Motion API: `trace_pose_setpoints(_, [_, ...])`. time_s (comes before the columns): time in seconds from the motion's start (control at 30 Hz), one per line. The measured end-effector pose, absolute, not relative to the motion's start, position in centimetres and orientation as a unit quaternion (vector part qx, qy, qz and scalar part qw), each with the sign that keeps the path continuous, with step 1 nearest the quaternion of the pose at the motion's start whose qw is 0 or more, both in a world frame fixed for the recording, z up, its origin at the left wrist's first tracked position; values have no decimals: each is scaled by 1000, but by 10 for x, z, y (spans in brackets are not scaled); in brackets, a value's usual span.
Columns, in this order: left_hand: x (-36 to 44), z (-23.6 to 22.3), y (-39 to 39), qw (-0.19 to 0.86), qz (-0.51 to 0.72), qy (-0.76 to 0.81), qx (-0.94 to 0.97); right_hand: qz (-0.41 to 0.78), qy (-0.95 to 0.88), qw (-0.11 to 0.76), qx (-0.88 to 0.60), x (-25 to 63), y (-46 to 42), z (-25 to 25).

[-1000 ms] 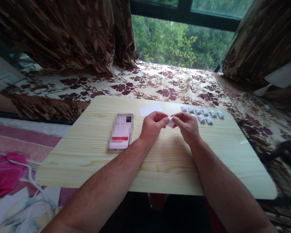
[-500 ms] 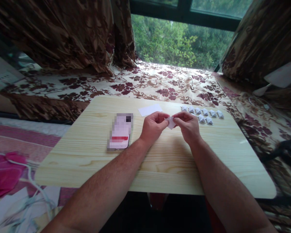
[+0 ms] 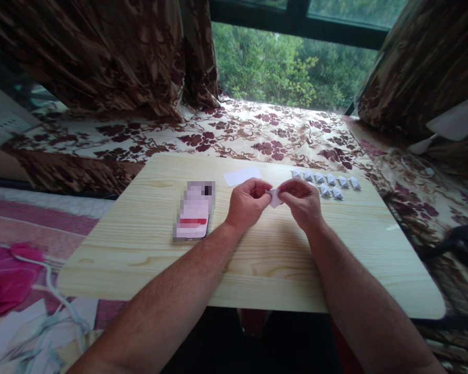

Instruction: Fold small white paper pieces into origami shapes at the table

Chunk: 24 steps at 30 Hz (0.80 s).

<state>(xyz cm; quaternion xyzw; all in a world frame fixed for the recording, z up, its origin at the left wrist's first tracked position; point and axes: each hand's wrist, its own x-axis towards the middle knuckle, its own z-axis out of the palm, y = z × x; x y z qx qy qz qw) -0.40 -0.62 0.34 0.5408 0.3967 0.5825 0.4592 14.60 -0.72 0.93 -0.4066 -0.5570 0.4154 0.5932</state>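
Observation:
Between my two hands is a small folded piece of white paper (image 3: pixel 274 199), held above the table. My left hand (image 3: pixel 248 201) pinches its left side between thumb and fingers. On the opposite side, my right hand (image 3: pixel 302 200) grips it the same way. Fingers cover much of the paper, so its full shape is hidden. Just beyond my right hand, several small folded white paper pieces (image 3: pixel 330 179) with raised points lie in two rows. A flat stack or sheet of white paper (image 3: pixel 242 176) rests behind my left hand.
A phone (image 3: pixel 194 210) with a blurred screen lies left of my forearm on the light wooden table (image 3: pixel 120 249). Beyond the far edge runs a ledge with floral cloth (image 3: pixel 273 130). At lower left are white cables (image 3: pixel 49 278) and loose papers (image 3: pixel 17 324).
Both hands stay in almost the same place. The paper's visible part looks slightly shorter and more folded between the fingertips.

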Motion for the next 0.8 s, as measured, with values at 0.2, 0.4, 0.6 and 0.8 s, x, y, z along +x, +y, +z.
trace_pose_setpoints(0.2, [-5,4,-8,460,588,400,531,410,-559,588,-416,145,-11,13])
trace_pose_setpoints(0.4, [-4,7,-8,479,592,399,511,421,-559,593,-398,144,-12,12])
trace_pose_setpoints(0.6, [-4,5,-5,534,588,383,471,427,-555,598,-389,144,-11,9])
trace_pose_setpoints(0.8, [-5,2,-1,615,560,382,404,445,-538,593,-401,143,-10,10])
